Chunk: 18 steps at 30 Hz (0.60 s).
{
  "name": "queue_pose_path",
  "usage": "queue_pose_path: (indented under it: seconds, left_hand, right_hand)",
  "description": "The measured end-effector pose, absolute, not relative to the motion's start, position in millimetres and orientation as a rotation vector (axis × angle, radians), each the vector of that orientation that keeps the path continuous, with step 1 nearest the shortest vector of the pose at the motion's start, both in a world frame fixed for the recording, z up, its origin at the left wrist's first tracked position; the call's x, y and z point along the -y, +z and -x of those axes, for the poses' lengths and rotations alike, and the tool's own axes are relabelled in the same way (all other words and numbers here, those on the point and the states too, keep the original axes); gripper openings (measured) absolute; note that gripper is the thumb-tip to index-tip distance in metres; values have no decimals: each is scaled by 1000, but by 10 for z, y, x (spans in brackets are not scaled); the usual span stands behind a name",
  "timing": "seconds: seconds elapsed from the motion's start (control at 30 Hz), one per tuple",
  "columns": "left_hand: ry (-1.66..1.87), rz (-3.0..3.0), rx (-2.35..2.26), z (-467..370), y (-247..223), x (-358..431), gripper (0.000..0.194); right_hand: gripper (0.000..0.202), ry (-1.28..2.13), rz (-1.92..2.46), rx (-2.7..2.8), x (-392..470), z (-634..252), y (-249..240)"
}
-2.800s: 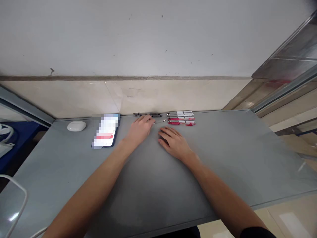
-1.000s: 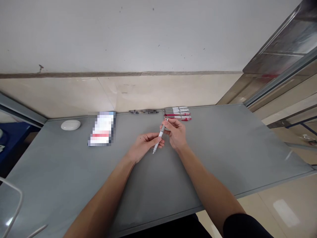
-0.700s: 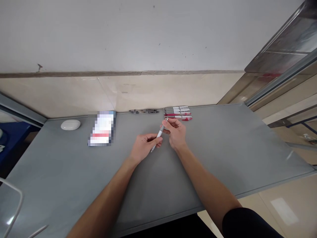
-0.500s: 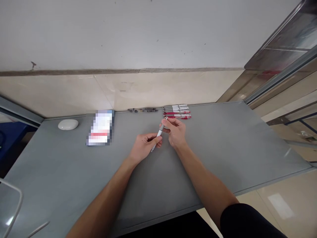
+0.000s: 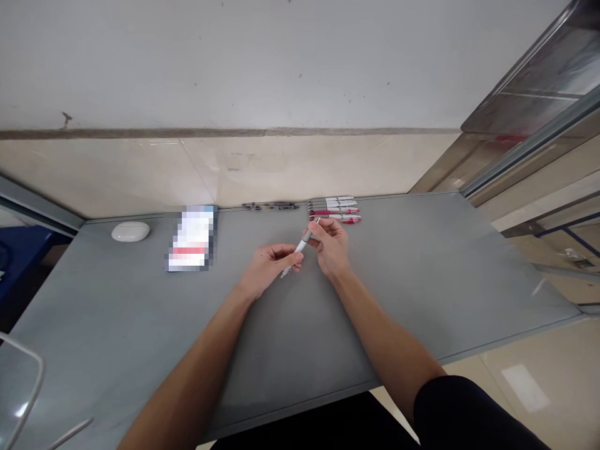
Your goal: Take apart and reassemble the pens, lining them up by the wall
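Note:
A white pen with a grey grip [image 5: 300,245] is held slanted above the grey table, its metal tip pointing up and right. The fingers and thumb of my left hand [image 5: 272,265] pinch its lower white part. My right hand [image 5: 330,245] grips the grey section near the tip. Just beyond my right hand, several white and grey pens [image 5: 340,203] lie side by side, with red and white pens [image 5: 349,214] nearest to me. To their left, several dark, partly clear pens [image 5: 269,205] lie along the table's back edge.
On the left of the grey table [image 5: 290,350] lie a phone-like flat object [image 5: 191,240], blurred out, and a white rounded case [image 5: 130,232]. A wall [image 5: 281,162] stands right behind the table. A white cable [image 5: 37,375] curves at the lower left.
Both hands still hold the pen. My left hand has shifted slightly left and up, and the pen leans over more, its lower end further left.

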State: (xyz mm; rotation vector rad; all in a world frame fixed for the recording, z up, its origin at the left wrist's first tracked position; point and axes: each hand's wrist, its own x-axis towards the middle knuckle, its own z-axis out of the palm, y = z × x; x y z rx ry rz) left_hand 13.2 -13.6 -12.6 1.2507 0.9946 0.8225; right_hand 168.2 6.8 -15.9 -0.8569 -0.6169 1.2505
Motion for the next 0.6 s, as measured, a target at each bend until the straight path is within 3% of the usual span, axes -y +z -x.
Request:
queue_pose_path:
  seconds: [0.27,0.6]
  left_hand:
    - [743,-1341,-963,-126,-95,132,31]
    - [733,-1213,-890,-122,-67,154,34]
  right_hand:
    - [21,1338,854,682,-73,-1702,-193]
    - [26,1333,834,640,-69,-1697,-217]
